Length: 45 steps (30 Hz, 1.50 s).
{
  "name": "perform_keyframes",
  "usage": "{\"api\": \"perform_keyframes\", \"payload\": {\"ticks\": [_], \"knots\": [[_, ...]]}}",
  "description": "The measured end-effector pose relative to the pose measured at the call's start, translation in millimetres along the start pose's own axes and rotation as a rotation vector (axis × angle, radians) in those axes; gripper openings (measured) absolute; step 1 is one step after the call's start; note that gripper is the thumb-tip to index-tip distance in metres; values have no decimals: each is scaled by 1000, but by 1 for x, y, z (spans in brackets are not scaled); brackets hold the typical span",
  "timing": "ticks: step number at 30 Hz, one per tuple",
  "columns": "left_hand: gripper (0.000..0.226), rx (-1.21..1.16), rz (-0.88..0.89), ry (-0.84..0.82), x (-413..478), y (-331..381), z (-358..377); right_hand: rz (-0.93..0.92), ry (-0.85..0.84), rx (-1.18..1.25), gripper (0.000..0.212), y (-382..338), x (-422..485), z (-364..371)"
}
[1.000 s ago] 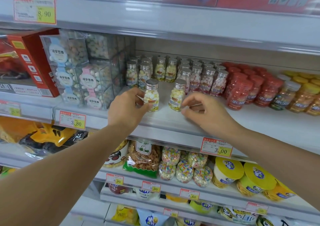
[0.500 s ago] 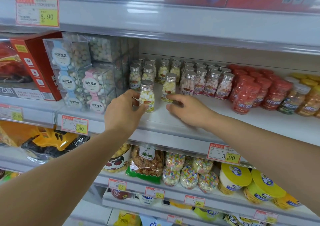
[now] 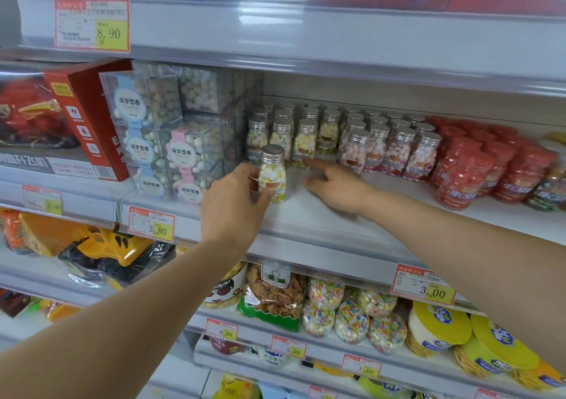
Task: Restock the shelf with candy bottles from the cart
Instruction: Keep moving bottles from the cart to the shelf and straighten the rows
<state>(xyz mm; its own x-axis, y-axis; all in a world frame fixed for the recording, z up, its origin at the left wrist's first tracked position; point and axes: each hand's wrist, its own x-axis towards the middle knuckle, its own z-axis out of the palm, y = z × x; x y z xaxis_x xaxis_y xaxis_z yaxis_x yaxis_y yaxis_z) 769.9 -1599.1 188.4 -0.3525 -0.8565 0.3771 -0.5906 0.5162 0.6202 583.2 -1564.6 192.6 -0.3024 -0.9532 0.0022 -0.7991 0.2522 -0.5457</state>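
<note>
At frame centre, the left hand [image 3: 232, 196] gripped a clear, silver-capped bottle of yellow-white candies [image 3: 272, 173] standing on the white shelf [image 3: 321, 218]. The right hand [image 3: 340, 187] lay open, forefinger touching a matching bottle [image 3: 304, 143] behind.

Left hand [image 3: 232, 198] pinches a bottle [image 3: 272, 174]; right hand [image 3: 337, 189] reaches forward, forefinger straight.

We see clear candy cubes [image 3: 171, 141] at the left edge of the shelf [image 3: 337, 224], a red toy box [image 3: 88, 117] just beside them, red jars [image 3: 468, 169] toward its right, yellow-lidded tubs [image 3: 441, 328] below.
</note>
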Motion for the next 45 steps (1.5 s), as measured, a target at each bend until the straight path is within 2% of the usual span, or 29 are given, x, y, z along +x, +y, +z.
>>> {"api": "perform_keyframes", "payload": {"ticks": [7,12,15,18,22,32,45], "knots": [[29,9,-35,-4,0,3,-1,-13,34,-5,48,-2,0,-1],[28,-7,-58,-8,-1,11,1,-135,221,119,21,3,-24,3],[30,-44,-71,-37,1,19,7,-215,237,254,9,4,-42,-2],[33,-65,-61,-93,3,25,12,-315,161,303,16,5,-55,-11],[25,-45,2,-202,1,26,9,-351,36,290,28,3,-59,-12],[31,160,146,-266,-11,12,9,-179,151,99,35,15,-43,-8],[29,147,157,-241,-12,10,9,-44,169,-47,46,15,-26,-8]]}}
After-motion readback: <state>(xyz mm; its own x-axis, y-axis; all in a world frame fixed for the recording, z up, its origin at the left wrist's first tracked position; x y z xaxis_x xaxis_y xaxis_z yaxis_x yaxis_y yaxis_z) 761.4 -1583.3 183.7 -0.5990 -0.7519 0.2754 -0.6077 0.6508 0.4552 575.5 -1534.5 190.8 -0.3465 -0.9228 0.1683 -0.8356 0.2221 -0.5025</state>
